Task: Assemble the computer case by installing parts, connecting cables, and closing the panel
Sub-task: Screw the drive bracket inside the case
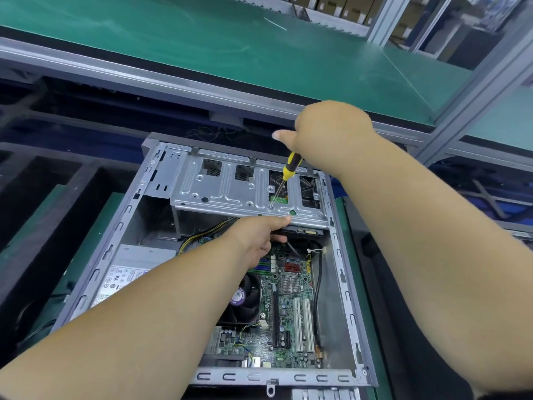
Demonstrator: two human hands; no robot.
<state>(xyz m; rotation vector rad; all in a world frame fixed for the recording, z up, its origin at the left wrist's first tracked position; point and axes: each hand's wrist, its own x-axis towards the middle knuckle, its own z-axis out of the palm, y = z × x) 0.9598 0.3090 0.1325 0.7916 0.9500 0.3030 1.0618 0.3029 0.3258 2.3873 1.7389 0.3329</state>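
Observation:
An open grey computer case (340, 255) lies flat in front of me with its side panel off. Inside, the green motherboard (291, 307) and a silver power supply (129, 272) show. At the far end a silver drive cage (230, 192) spans the case. My right hand (326, 128) grips a yellow-and-black screwdriver (288, 171), its tip set on a screw at the cage's front edge. Under that edge my left hand (256, 238) holds a dark drive (305, 230), thumb on the cage lip.
The case sits on a green mat (86, 226) between black foam trays. A raised green-topped shelf (202, 47) with a grey aluminium frame runs across the back. Yellow and black cables (202, 232) run beneath the cage, and a CPU fan (245, 298) lies beside my left forearm.

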